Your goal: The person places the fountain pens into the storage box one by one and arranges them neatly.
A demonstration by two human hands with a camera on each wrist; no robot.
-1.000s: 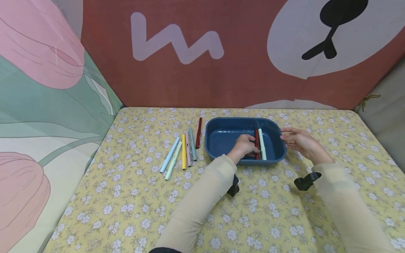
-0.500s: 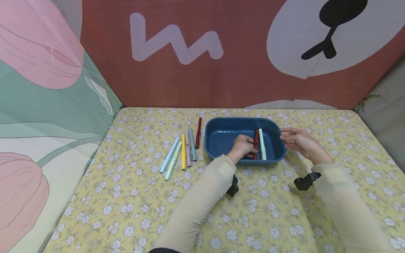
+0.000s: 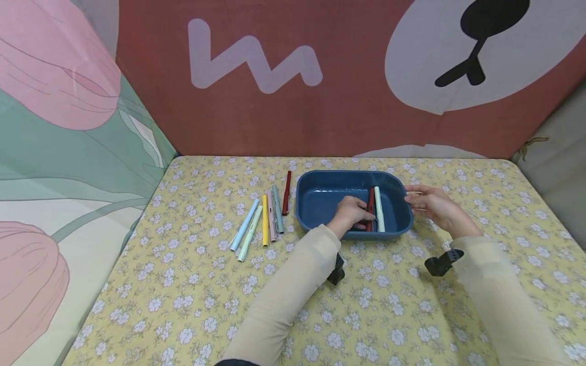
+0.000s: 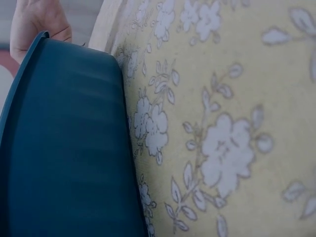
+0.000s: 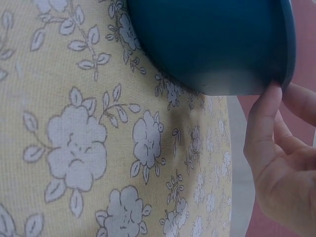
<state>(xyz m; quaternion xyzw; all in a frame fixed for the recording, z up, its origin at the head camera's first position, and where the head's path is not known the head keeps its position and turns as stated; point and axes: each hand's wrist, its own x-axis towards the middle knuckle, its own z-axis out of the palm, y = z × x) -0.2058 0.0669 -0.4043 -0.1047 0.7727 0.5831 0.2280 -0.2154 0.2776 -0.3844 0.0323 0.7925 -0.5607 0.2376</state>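
Inside the blue box (image 3: 320,203), a dark red pen (image 3: 371,195) lies beside a pale mint pen (image 3: 379,208). My left hand (image 3: 350,213) reaches over the near rim and holds the red pen near its close end, its fingertips reaching past the barrel. Part of the pen is hidden under those fingers. My right hand (image 3: 432,206) touches the box's right end with extended fingers; the right wrist view shows the fingertips (image 5: 270,96) against the rim. In the left wrist view, the outer wall of the box (image 4: 69,133) hides the left hand's fingers.
Left of the box lie several more pens: another dark red pen (image 3: 287,193), a grey-blue pen (image 3: 277,208), a pinkish pen (image 3: 272,216), a yellow pen (image 3: 265,221), a light green pen (image 3: 250,234) and a light blue pen (image 3: 244,225). A flowered cloth (image 3: 192,284) covers the table.
The red pen in the box has shifted very slightly left, widening the gap to the mint pen. My left fingers drew back a little, then reached over the red pen again. My right hand stays put.
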